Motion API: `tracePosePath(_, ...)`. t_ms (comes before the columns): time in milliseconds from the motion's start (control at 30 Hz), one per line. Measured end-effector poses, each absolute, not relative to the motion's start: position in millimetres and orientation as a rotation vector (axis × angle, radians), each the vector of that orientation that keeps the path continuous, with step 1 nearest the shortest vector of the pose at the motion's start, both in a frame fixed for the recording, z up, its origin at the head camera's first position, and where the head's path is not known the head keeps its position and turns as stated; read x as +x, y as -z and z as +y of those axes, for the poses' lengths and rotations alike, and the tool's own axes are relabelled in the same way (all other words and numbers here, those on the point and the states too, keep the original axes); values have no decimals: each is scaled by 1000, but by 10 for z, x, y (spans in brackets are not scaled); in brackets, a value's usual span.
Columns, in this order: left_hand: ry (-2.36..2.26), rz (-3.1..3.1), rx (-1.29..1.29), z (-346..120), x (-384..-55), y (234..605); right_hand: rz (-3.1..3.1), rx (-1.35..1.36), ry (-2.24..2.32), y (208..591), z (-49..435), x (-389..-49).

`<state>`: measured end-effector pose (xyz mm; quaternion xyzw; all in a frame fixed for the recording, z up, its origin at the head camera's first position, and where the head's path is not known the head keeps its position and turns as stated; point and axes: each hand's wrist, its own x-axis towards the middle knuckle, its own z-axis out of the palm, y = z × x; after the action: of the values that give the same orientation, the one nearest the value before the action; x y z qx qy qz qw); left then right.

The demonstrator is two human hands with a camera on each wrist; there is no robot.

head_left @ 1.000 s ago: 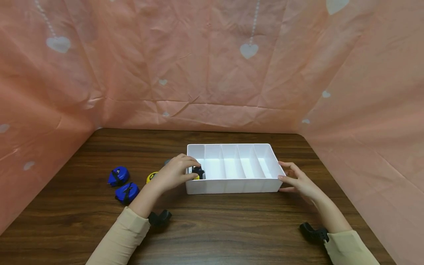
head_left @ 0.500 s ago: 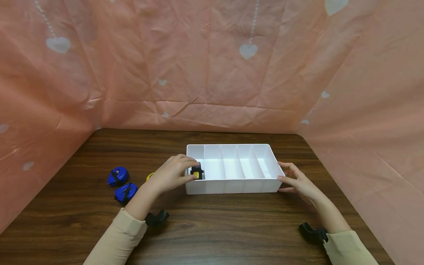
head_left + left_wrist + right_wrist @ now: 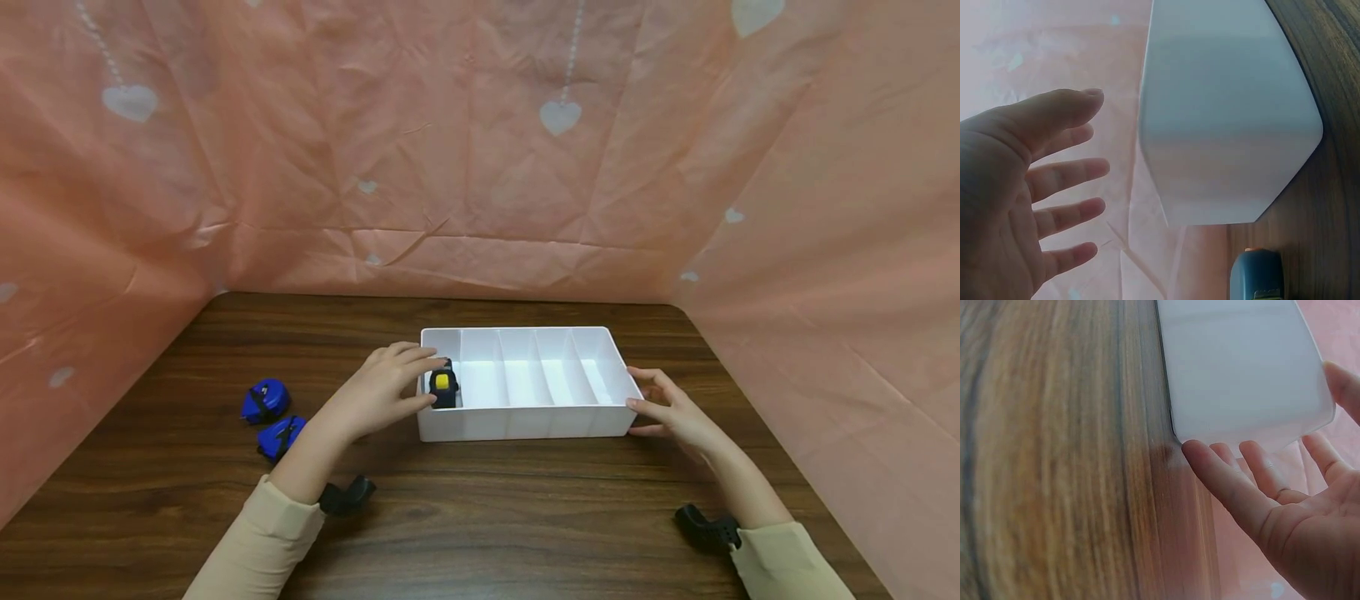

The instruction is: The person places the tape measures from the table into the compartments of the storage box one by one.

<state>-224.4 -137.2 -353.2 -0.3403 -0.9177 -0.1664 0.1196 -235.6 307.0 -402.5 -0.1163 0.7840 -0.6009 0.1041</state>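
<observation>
A black tape measure with a yellow patch (image 3: 442, 385) sits in the leftmost compartment of the white divided box (image 3: 525, 422). My left hand (image 3: 386, 390) is beside that compartment, fingers spread. In the left wrist view the left hand (image 3: 1035, 187) holds nothing, and its thumb and fingers are apart. At the box's right end, my right hand (image 3: 671, 412) touches the end wall. In the right wrist view the fingers of the right hand (image 3: 1310, 519) reach along the end of the box (image 3: 1247, 369), with one digit at its upper edge.
Two blue tape measures with black straps, one farther back (image 3: 266, 401) and one nearer (image 3: 281, 437), lie left on the wooden table (image 3: 510, 517). The left wrist view shows a teal-blue rounded object (image 3: 1257, 275) near the box. Pink cloth (image 3: 465, 167) surrounds the table.
My left hand has let go of the black tape measure in the leftmost compartment and drawn slightly left, covering the yellow object on the table. My right hand stays at the box's end.
</observation>
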Motion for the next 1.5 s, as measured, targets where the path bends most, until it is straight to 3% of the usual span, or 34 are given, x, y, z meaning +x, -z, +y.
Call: tracePosePath(1500, 518, -2835, -609, -1710, -2505, 3783, 2325, -328, 1752, 4021, 3080, -2374)
